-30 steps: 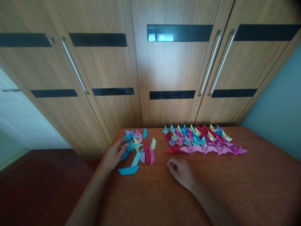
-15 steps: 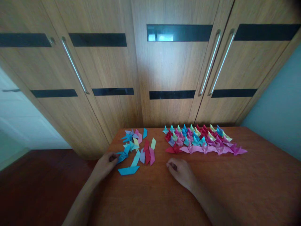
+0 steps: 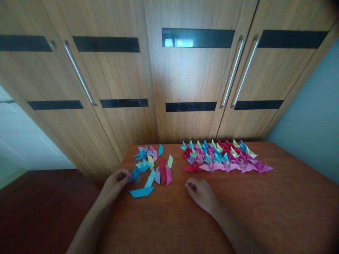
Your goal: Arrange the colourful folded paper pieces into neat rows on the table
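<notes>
My left hand (image 3: 116, 181) is at the left edge of the table, its thumb and forefinger pinched on the tip of a blue folded paper piece (image 3: 136, 175) with several points. Close by lie a flat blue paper strip (image 3: 142, 192) with slanted ends and a pale aqua strip (image 3: 150, 178). My right hand (image 3: 201, 192) rests on the tabletop, fingers curled in a loose fist with nothing visible in them. Beyond it stand rows of colourful folded paper pieces (image 3: 217, 155) with upright points, the pink ones (image 3: 227, 167) nearest.
The brown wooden table (image 3: 159, 222) reaches back to a wooden wardrobe (image 3: 190, 77) with metal handles. Among the loose papers at left are red (image 3: 163, 174), pink (image 3: 168, 175), lilac (image 3: 157, 175) and yellow (image 3: 170, 161) strips.
The blue folded paper piece in my left hand has turned, and its several points now show spread apart. The view has shifted slightly; my right hand stays resting on the table.
</notes>
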The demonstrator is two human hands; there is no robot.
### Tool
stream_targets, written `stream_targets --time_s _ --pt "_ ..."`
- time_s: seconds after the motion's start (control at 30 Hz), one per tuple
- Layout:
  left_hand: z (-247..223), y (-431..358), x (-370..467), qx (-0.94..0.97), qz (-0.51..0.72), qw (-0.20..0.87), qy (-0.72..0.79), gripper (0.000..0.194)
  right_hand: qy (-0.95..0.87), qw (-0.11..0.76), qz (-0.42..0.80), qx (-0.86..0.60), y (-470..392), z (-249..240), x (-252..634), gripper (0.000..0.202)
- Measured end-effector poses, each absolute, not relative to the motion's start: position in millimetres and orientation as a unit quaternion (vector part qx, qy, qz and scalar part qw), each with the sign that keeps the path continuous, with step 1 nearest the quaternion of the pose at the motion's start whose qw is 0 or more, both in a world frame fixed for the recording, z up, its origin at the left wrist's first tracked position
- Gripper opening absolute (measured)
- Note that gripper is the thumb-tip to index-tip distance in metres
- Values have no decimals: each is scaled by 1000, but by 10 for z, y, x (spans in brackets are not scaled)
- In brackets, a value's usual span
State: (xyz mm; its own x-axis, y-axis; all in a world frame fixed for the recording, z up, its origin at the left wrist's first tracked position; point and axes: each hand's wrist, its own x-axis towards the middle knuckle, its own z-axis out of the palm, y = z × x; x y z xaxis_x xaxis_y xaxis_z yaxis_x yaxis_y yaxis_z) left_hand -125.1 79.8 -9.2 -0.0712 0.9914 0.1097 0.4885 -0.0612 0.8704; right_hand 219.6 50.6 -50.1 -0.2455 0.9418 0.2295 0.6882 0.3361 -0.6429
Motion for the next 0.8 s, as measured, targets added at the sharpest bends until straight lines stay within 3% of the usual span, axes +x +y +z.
stream_targets --time_s 0.17,0.33,0.47,0.63,0.8 --pt "132 754 -879 563 491 362 558 28 -730 353 268 -520 506 -496 2198 22" --pt "193 754 -226 633 438 428 474 20 -585 476 480 -447 517 -454 2309 32" --pt "128 756 179 679 392 427 451 12 -490 524 573 -396 533 -432 2392 44" --pt "-13 741 411 685 383 413 462 7 -504 485 593 -398 522 -381 2394 42" --pt "-189 706 426 637 373 498 455 14 -556 397 586 -436 500 -331 2344 33"
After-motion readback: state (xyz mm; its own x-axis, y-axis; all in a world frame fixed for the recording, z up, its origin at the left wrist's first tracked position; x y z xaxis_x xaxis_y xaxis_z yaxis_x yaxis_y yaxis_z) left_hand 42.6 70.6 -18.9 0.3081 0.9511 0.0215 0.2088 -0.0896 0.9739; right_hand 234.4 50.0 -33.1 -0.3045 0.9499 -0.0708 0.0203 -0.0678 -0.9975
